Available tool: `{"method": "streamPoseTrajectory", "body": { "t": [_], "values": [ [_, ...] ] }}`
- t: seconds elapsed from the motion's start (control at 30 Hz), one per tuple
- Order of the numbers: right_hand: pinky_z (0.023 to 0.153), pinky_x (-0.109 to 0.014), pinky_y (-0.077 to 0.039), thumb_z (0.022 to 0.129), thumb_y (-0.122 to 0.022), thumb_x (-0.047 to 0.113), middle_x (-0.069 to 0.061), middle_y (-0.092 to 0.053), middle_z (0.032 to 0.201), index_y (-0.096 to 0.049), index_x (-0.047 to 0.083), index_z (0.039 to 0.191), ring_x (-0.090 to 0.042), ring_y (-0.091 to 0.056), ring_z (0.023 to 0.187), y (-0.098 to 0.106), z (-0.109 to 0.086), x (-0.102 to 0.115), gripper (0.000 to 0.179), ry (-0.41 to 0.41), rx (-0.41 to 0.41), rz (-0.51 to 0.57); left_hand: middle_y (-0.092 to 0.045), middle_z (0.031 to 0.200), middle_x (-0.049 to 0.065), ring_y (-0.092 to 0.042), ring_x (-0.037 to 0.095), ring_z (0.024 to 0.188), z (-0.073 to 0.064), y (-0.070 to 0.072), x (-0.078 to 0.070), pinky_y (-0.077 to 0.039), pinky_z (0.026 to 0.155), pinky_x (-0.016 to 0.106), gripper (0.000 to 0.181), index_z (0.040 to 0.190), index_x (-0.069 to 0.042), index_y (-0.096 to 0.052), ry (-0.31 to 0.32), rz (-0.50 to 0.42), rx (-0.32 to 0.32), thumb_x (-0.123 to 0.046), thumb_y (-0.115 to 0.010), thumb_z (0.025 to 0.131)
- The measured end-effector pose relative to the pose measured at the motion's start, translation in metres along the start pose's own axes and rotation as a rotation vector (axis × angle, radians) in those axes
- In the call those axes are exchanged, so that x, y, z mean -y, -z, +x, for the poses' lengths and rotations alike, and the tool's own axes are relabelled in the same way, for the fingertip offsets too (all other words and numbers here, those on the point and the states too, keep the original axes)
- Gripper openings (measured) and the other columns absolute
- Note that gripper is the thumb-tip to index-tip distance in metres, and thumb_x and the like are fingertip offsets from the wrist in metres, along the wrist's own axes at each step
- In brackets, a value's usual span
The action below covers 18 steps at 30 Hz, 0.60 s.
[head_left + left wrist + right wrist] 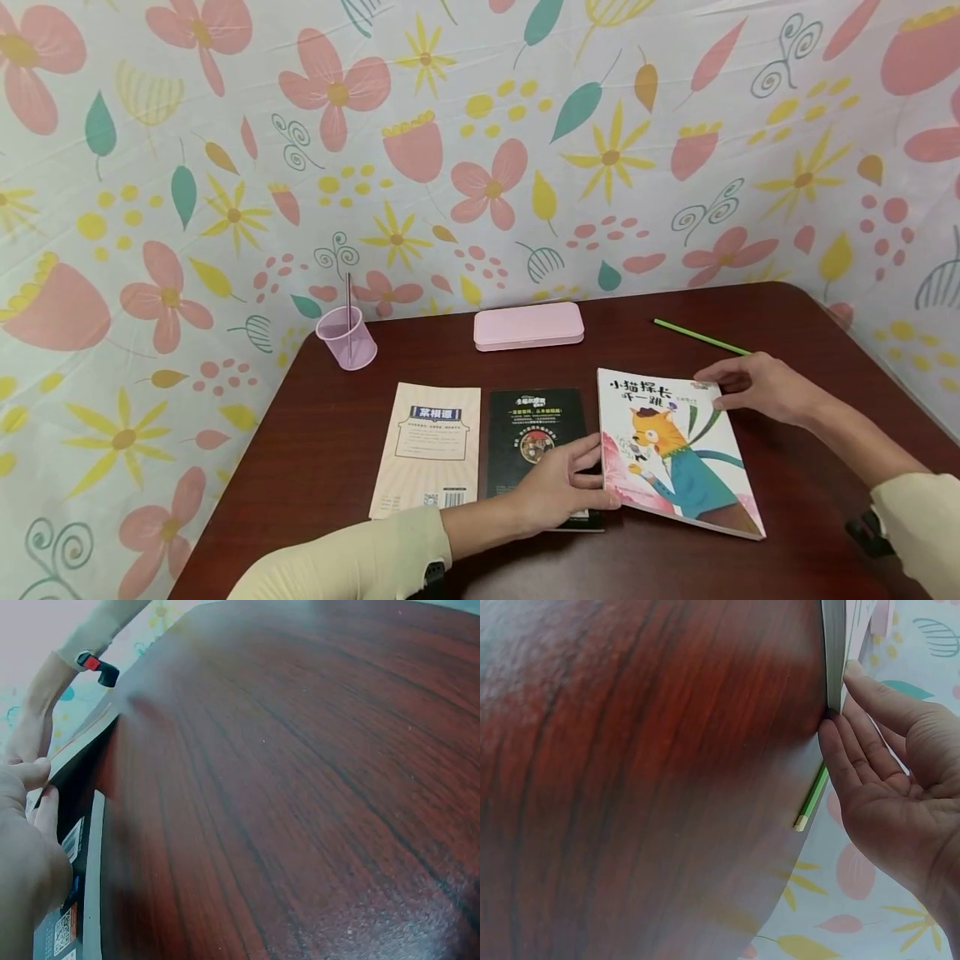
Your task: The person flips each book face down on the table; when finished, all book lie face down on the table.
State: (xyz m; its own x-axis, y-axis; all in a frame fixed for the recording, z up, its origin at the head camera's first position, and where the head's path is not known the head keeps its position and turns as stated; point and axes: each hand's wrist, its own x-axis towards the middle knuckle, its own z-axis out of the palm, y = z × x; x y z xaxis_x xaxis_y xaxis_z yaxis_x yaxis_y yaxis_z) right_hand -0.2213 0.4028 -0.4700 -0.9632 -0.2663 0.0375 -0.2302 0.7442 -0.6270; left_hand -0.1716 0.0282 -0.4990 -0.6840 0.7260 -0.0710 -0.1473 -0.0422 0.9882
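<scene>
A white picture book (675, 467) with an orange cartoon cat on its cover is held slightly tilted at the right of the table. My left hand (558, 487) pinches its lower left edge, thumb on the cover and fingers beneath. At the upper right corner my right hand (768, 390) grips it, thumb on top; the right wrist view shows those fingers (855, 754) under the edge. A black book (517, 450) lies partly hidden below my left forearm. Left of that lies a cream book (431, 446) with a blue title box.
A pink pencil case (528, 327) lies at the back of the table. Near the back left corner stands a pink mesh cup (348, 337) holding a slim stick. A green pencil (701, 337) lies beyond my right hand. Flower-printed cloth (480, 167) hangs behind the table.
</scene>
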Motion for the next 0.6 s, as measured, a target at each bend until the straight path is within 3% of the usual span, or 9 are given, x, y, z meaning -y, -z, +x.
{"method": "streamPoseTrajectory", "body": {
  "t": [0.13, 0.23, 0.6],
  "values": [
    [0.075, -0.021, -0.057, 0.087, -0.087, 0.008, -0.017, -0.075, 0.121, -0.075, -0.001, 0.126, -0.021, -0.070, 0.100, -0.0003, 0.0011, 0.0005, 0.041, 0.000, 0.004, 0.007, -0.065, 0.144, 0.017, -0.070, 0.027, 0.121, -0.0003, 0.0012, -0.0019, -0.058, 0.094, 0.029, 0.078, 0.162, 0.002, -0.035, 0.029, -0.045, 0.003, 0.016, -0.069, 0.094],
    [0.074, -0.021, -0.058, 0.088, -0.087, 0.007, -0.018, -0.074, 0.121, -0.074, -0.003, 0.126, -0.023, -0.070, 0.100, 0.0000, 0.0016, 0.0004, 0.042, 0.000, 0.013, 0.007, -0.069, 0.135, 0.020, -0.070, 0.034, 0.119, -0.0007, 0.0008, -0.0034, -0.059, 0.092, 0.030, 0.076, 0.161, 0.000, -0.038, 0.038, -0.067, -0.007, 0.017, -0.068, 0.093],
    [0.076, -0.021, -0.057, 0.091, -0.084, 0.009, -0.019, -0.073, 0.123, -0.070, -0.006, 0.132, -0.022, -0.070, 0.101, -0.0010, -0.0030, 0.0002, 0.046, -0.022, 0.025, 0.036, -0.067, 0.140, 0.017, -0.070, 0.029, 0.121, -0.0016, 0.0028, -0.0023, -0.059, 0.091, 0.027, 0.063, 0.153, 0.005, -0.049, 0.030, -0.036, 0.033, 0.017, -0.067, 0.094]
  ]
}}
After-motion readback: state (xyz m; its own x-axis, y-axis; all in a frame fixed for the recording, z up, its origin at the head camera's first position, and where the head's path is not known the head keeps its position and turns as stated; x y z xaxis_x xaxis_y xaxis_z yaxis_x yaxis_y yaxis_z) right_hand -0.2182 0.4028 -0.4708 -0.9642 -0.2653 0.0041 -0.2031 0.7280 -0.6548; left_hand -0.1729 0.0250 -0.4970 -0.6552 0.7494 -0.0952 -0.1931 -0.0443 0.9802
